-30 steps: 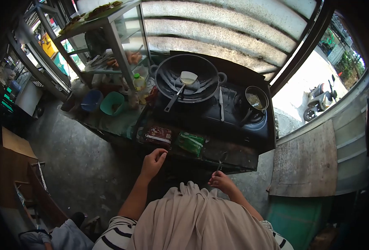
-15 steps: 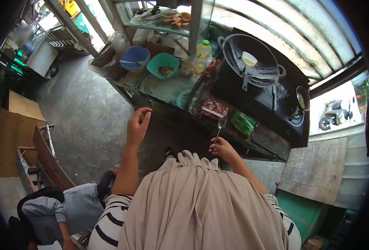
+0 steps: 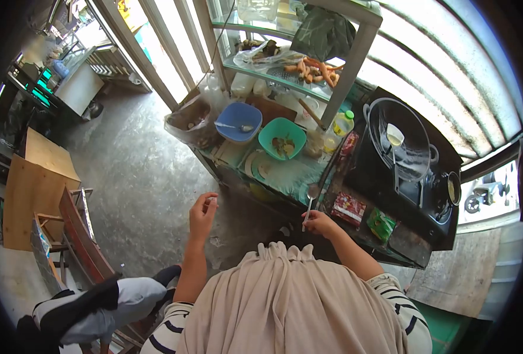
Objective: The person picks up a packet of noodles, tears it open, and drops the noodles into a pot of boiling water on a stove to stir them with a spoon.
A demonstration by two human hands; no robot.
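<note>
My right hand (image 3: pixel 319 223) grips the handle of a metal spoon (image 3: pixel 313 194), its bowl pointing up near the counter's front edge. My left hand (image 3: pixel 203 211) is raised over the floor with fingers curled in, and whether it holds anything is too small to tell. On the counter (image 3: pixel 261 168) sit a teal bowl (image 3: pixel 282 139) with some food in it and a blue bowl (image 3: pixel 238 123) with a spoon inside. A red packet (image 3: pixel 349 208) and a green packet (image 3: pixel 381 225) lie right of my right hand.
A large wok (image 3: pixel 412 159) with a ladle and a small pan (image 3: pixel 453 189) stand on the black stove. A yellow bottle (image 3: pixel 343 123) is beside the glass cabinet (image 3: pixel 273 74). At lower left, a person (image 3: pixel 105 307) is near a wooden bench (image 3: pixel 84 236).
The view has turned, so the counter and stove appear further right and lower. My right hand still holds the spoon, now nearer the teal bowl. The person at lower left has shifted posture.
</note>
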